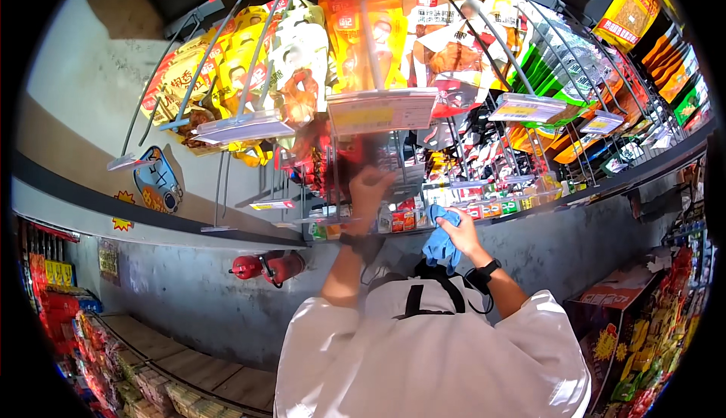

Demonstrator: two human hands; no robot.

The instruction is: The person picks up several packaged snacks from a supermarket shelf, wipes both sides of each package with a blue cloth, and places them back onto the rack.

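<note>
My right hand is closed around a crumpled blue cloth just in front of the shelf edge. My left hand reaches up among the hanging hooks, below a wide price-tag holder. Motion smears its fingers, and a dark blurred shape lies just above them, so I cannot make out whether it grips anything. Above the tag holder hangs an orange snack packet. A white snack packet hangs to its left, and a white-and-red packet to its right.
Metal hooks with price tags jut out from the rack. More packets hang at the right. Two red fire extinguishers stand on the grey floor below the shelf edge. A box and packed shelves are at lower right.
</note>
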